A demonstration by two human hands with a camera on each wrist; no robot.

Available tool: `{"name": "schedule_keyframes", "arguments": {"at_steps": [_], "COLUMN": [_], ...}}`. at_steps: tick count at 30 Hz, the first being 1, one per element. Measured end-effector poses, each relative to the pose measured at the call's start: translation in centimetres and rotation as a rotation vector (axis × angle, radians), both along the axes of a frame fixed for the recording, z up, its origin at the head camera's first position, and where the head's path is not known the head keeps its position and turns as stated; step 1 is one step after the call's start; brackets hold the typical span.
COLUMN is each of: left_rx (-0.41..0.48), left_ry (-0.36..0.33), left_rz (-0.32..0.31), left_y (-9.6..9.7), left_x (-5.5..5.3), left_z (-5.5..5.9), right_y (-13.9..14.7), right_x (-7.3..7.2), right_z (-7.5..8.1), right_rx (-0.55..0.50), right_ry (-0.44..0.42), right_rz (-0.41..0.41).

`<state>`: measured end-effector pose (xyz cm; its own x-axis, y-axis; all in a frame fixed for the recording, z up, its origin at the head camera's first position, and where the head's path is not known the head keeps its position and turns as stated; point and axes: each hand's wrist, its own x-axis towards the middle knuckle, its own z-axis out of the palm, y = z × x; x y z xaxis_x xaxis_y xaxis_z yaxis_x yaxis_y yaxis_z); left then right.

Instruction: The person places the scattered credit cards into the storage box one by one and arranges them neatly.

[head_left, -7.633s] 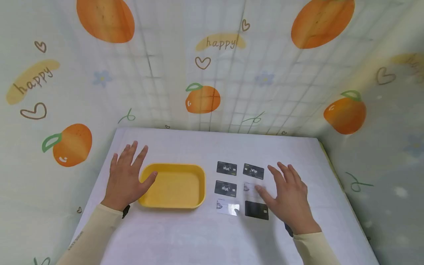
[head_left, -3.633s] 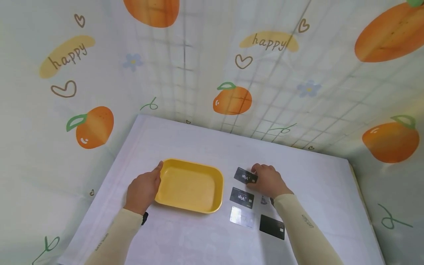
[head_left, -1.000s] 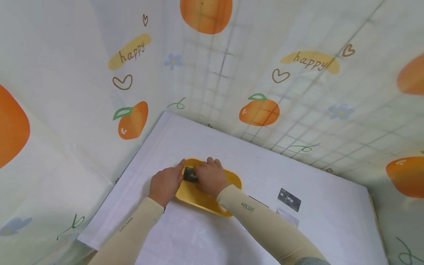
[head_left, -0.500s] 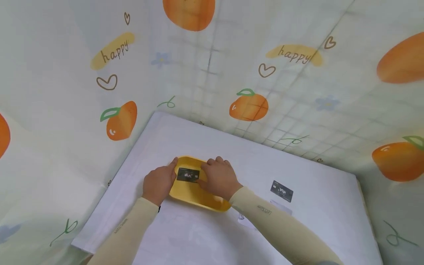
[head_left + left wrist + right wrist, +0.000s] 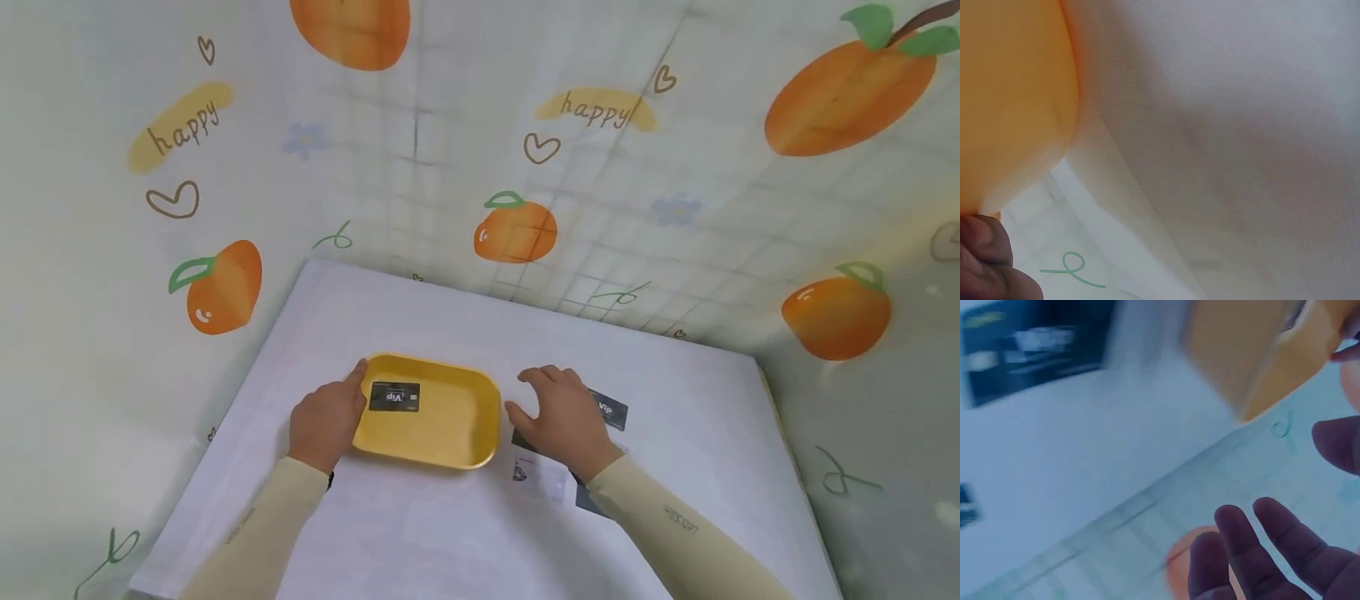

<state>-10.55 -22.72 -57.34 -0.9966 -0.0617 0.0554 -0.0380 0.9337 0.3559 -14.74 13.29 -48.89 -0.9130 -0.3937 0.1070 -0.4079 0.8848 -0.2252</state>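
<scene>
My left hand [image 5: 327, 423] grips the left rim of the yellow tray [image 5: 461, 417], with the thumb along the edge. In the left wrist view, its curled fingers [image 5: 985, 269] lie against the tray's outside. A black Vip card [image 5: 394, 397] lies flat inside the tray at the left. My right hand [image 5: 567, 421] hovers just right of the tray over the loose cards, thumb and fingers apart and holding nothing. It partly hides a black Vip card [image 5: 613, 412] and another dark card [image 5: 521, 440]. A pale card [image 5: 542, 477] and a plain black card [image 5: 590, 502] show nearer the front.
The white-covered table [image 5: 420, 533] carries the tray and cards. A fabric backdrop [image 5: 450, 150] printed with oranges rises along its back and sides. The table's right edge [image 5: 795, 467] runs down beside the right sleeve [image 5: 675, 517].
The right hand carried a black Vip card into the tray and let go of it there. It has since moved right, back over the cards. The left hand keeps hold of the tray.
</scene>
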Motion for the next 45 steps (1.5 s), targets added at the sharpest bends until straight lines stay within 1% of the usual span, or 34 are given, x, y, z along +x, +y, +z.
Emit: {"name": "schedule_keyframes", "arguments": {"at_steps": [3,5,8,10,14,16,18,21,24,27,32,35,42,45], "left_rx": [-0.006,-0.01,-0.016,-0.012,-0.016,-0.022,-0.028,-0.031,-0.036,-0.048,-0.053,-0.046,-0.027,-0.018], "left_ry": [-0.003,-0.008,-0.019,-0.026,-0.031,-0.036,-0.041,-0.051,-0.05,-0.035,-0.024,-0.011,0.0,0.01], "left_rz": [0.017,0.031,0.043,0.04,0.02,0.016,0.016,0.02,0.019,0.013,0.011,0.01,0.012,0.016], "left_y": [-0.4,-0.6,-0.7,-0.6,-0.3,-0.2,0.0,0.2,0.5,0.7,0.8,0.8,0.9,0.9], "left_x": [0.3,0.6,0.7,0.8,0.8,0.9,0.9,0.8,0.6,0.5,0.7,0.7,0.9,0.9], "left_z": [-0.2,-0.1,0.1,0.4,0.4,0.2,0.0,-0.2,-0.2,0.0,0.2,0.1,0.0,0.0], "right_y": [2.1,3.3,4.7,5.5,6.7,7.1,7.4,8.0,8.5,8.8,8.9,8.9,9.0,8.9], "right_x": [0.5,0.8,1.3,1.7,2.7,3.2,3.7,4.5,5.2,5.8,6.6,7.0,7.3,7.3], "right_z": [-0.7,-1.4,-2.5,-3.3,-4.8,-5.6,-6.3,-7.5,-8.4,-8.8,-9.2,-9.4,-9.4,-9.2], "right_rx": [-0.022,-0.026,-0.01,0.005,0.017,0.015,0.028,0.049,0.058,0.036,0.051,0.046,0.019,0.012], "right_ry": [-0.017,-0.042,-0.086,-0.114,-0.162,-0.178,-0.169,-0.125,-0.08,-0.072,-0.079,-0.088,-0.112,-0.129], "right_rz": [-0.036,-0.064,-0.1,-0.121,-0.133,-0.119,-0.092,-0.048,-0.032,-0.035,-0.037,-0.032,-0.041,-0.046]}}
